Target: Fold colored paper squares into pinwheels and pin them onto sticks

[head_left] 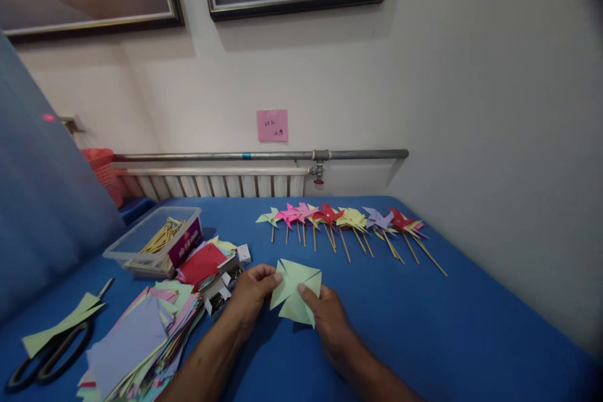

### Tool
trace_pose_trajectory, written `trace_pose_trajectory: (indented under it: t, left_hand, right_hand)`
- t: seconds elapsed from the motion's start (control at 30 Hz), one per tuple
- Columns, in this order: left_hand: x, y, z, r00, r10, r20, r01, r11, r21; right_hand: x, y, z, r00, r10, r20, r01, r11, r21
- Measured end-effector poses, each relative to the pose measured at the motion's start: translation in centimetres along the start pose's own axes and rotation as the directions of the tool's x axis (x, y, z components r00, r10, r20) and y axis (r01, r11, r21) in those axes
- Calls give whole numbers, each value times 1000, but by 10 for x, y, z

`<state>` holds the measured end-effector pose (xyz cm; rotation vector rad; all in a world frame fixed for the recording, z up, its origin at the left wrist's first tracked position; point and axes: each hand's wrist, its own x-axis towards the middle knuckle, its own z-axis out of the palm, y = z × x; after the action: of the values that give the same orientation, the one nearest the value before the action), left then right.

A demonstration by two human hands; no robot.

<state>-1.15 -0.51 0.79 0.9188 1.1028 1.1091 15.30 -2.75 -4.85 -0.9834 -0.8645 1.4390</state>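
Between my two hands is a pale green paper square with slits cut from its corners toward the middle. My left hand pinches its left edge, thumb on top. On the lower right, my right hand grips the same sheet with the thumb pressed on its face. The paper is held above the blue table, its flaps slightly spread. Close to my left wrist stand small open boxes of dark metal bits, too small to name surely. Parts of my fingers are hidden behind the paper.
Finished paper pinwheels on sticks lie in a row at the back. A clear plastic box holds thin sticks. Paper sheets are piled at left, near scissors under green paper strips. The wall and radiator bound the table.
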Motion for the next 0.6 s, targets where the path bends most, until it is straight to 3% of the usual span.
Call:
trace_pose_trajectory:
  t: [0.13, 0.43, 0.6]
  left_hand:
    - [1, -4, 0, 999, -32, 44, 31, 999, 23]
    - [1, 0, -6, 1000, -25, -3, 25, 999, -38]
    - [-3, -4, -3, 990, -47, 135, 60, 994, -94]
  right_hand:
    - [-1, -1, 1, 1000, 16, 11, -16, 1000, -8]
    - [0, -4, 3, 1000, -20, -15, 20, 1000, 2]
    - [1, -2, 2, 999, -33, -14, 33, 999, -18]
